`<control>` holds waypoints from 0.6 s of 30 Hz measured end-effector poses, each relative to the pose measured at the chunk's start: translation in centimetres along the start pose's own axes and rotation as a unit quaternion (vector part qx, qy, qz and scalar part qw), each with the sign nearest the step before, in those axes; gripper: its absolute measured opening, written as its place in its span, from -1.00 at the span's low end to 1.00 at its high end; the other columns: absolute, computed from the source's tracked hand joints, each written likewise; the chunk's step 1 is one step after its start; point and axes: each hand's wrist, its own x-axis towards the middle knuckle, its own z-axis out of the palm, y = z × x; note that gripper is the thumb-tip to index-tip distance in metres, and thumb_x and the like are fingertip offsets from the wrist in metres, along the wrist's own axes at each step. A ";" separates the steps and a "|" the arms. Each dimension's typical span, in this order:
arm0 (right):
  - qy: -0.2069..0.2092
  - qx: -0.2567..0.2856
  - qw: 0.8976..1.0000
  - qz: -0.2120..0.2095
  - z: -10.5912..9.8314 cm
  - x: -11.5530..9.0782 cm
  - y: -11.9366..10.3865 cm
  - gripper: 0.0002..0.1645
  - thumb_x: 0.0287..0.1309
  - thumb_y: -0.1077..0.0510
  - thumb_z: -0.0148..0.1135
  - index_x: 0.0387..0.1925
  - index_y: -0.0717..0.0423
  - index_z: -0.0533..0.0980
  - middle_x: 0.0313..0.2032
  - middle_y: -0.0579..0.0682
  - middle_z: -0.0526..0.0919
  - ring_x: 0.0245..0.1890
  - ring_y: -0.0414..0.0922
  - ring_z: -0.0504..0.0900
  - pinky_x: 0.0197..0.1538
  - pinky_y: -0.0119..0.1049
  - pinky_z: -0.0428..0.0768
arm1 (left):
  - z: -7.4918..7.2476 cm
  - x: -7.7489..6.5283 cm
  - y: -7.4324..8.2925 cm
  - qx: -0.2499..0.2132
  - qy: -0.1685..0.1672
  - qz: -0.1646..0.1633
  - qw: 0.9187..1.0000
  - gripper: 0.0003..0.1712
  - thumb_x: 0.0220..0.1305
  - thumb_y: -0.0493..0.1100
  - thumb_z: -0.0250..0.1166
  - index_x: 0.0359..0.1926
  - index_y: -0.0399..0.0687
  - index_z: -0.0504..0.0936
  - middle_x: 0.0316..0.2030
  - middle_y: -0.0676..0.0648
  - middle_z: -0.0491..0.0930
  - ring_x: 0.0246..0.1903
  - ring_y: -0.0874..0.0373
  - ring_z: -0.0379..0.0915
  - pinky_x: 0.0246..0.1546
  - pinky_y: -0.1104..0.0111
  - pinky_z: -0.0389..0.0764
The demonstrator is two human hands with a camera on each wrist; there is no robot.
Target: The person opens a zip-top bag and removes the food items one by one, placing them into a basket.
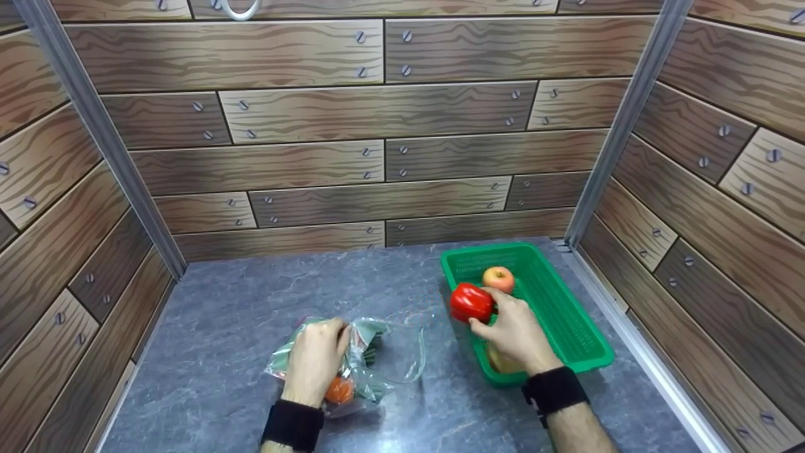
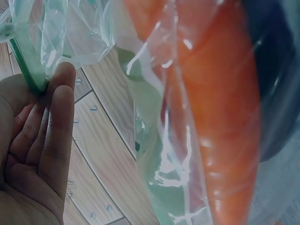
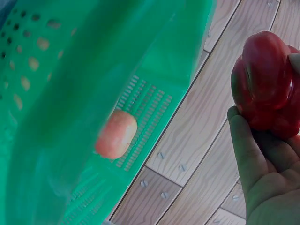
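My right hand point(image 1: 512, 330) grips a red bell pepper point(image 1: 471, 302) above the left rim of the green basket point(image 1: 582, 343). In the right wrist view the pepper point(image 3: 265, 82) sits between thumb and fingers. My left hand point(image 1: 316, 355) pinches the edge of a clear plastic bag point(image 1: 383, 384) with a green strip, seen close in the left wrist view at the bag's green edge point(image 2: 27, 65). Inside the bag lie a carrot point(image 2: 220, 103) and a dark, smooth item point(image 2: 276, 70), partly hidden by film folds.
An apple point(image 1: 499, 279) lies at the far end of the basket, and a yellowish item point(image 1: 501, 360) is partly hidden below my right hand. Wood-patterned walls point(image 1: 302, 113) enclose the grey marbled tabletop point(image 1: 214, 327) at the back and sides.
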 end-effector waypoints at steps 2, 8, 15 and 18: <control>-0.001 -0.003 1.000 0.007 -0.3 0.0 0.5 -0.28 0.01 0.01 0.59 0.24 0.06 0.60 -0.10 0.05 0.83 -0.19 -0.04 0.78 -0.12 -0.10 0.70 | 0.0 0.0 0.0 0.001 -0.001 -0.001 1.000 -0.83 0.37 -0.10 0.44 -0.41 0.05 0.72 -0.53 0.06 0.73 -0.48 0.08 0.71 -0.46 0.19 0.67; -0.026 0.007 0.999 0.040 -1.4 -0.3 2.0 -0.20 0.10 -0.01 0.55 0.36 0.09 0.52 0.00 0.12 0.81 -0.12 -0.03 0.80 -0.09 -0.08 0.75 | -0.1 0.0 0.2 -0.003 -0.003 0.003 1.000 -0.86 0.36 -0.14 0.44 -0.39 0.04 0.75 -0.52 0.04 0.75 -0.53 0.16 0.67 -0.51 0.26 0.67; -0.035 0.004 0.997 0.074 -2.3 -0.9 4.0 -0.23 0.15 -0.01 0.51 0.35 0.14 0.50 0.04 0.20 0.79 -0.04 0.05 0.81 -0.03 0.02 0.76 | 0.0 0.1 0.2 -0.003 0.003 0.006 1.000 -0.84 0.34 -0.15 0.46 -0.42 0.04 0.74 -0.53 0.06 0.74 -0.53 0.16 0.67 -0.51 0.26 0.66; -0.037 -0.002 0.996 0.085 -2.6 -1.2 4.9 -0.23 0.16 0.00 0.50 0.35 0.16 0.49 0.04 0.23 0.79 -0.05 0.06 0.80 -0.03 0.02 0.76 | 0.1 0.1 0.2 -0.002 0.004 0.006 1.000 -0.85 0.33 -0.15 0.47 -0.41 0.04 0.75 -0.52 0.05 0.75 -0.52 0.15 0.69 -0.51 0.26 0.67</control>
